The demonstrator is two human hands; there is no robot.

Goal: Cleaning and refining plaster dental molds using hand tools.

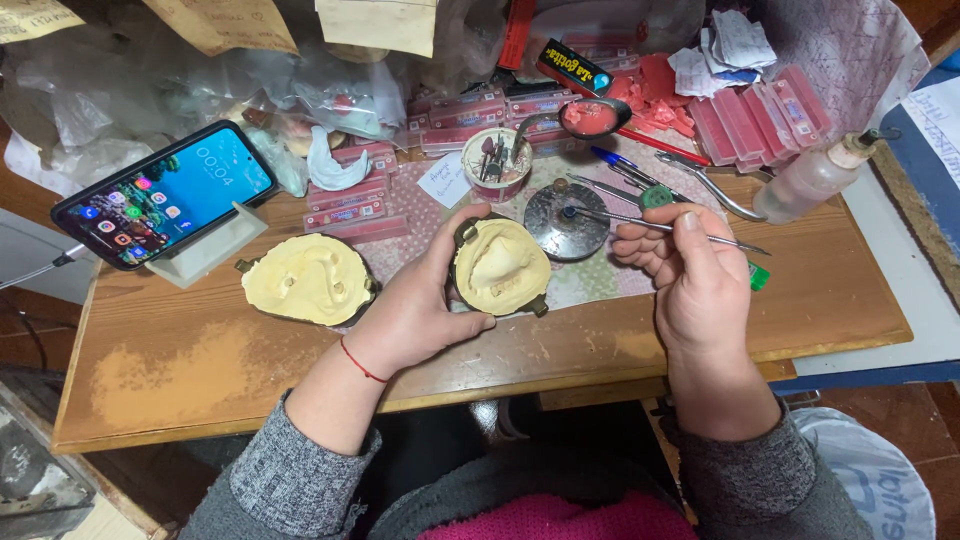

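Here, the person's left hand (pixel 420 310) is wrapped around a round metal mould half (pixel 500 268) filled with pale yellow plaster, holding it tipped up just above the wooden bench (pixel 200 370). The thumb sits on the lower edge of the mould and the fingers curl around the far side. The right hand (pixel 695 275) is closed around a thin metal tool (pixel 660 228), pinching it like a pencil. The tip of the tool points left and reaches over a small round dark dish (pixel 565 222) that sits just behind the mould. A second mould half (pixel 308 280) with the same yellow plaster lies flat on the bench, near the left hand, to its left. Further left, a phone (pixel 165 195) with a bright screen leans on a white stand (pixel 210 245). Behind the dish is a little round pot (pixel 497 162) with small tools standing in it, and a spoon (pixel 585 118) holding something pink. Flat pink boxes (pixel 760 115) are stacked at the back, and a clear squeeze bottle (pixel 820 175) lies on its side at the right. Metal pliers (pixel 715 185) and a blue pen (pixel 612 160) rest near the right hand. A red string (pixel 360 362) is tied on the left wrist, and both arms wear grey sleeves (pixel 290 470).
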